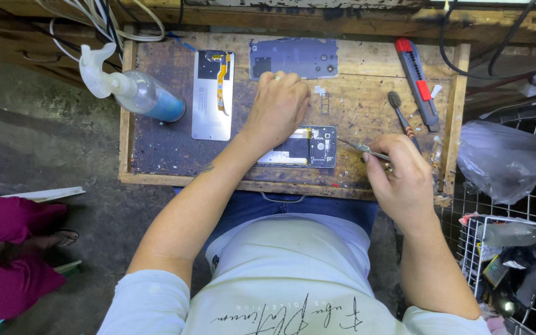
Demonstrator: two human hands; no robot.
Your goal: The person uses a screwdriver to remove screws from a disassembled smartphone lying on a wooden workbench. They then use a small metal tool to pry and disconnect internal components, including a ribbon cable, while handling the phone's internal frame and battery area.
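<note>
An opened phone body point(308, 147) lies near the front edge of a small worn wooden work board point(156, 152). My left hand point(278, 104) rests over its upper left part, fingers curled down, a ring on one finger. My right hand point(401, 177) holds metal tweezers point(360, 147) whose tip points at the phone's right edge. A grey back cover point(294, 59) lies beyond my left hand. A screen panel with an orange flex cable point(213, 94) lies to the left. A small SIM tray point(324, 103) sits between the hands.
A spray bottle with blue liquid point(138, 92) lies at the board's left edge. A brush point(399, 115) and a red-and-grey utility knife point(417, 80) lie at the right. Wire baskets with bottles and bags point(510, 248) stand right. Another person's legs in magenta trousers point(7, 248) are at left.
</note>
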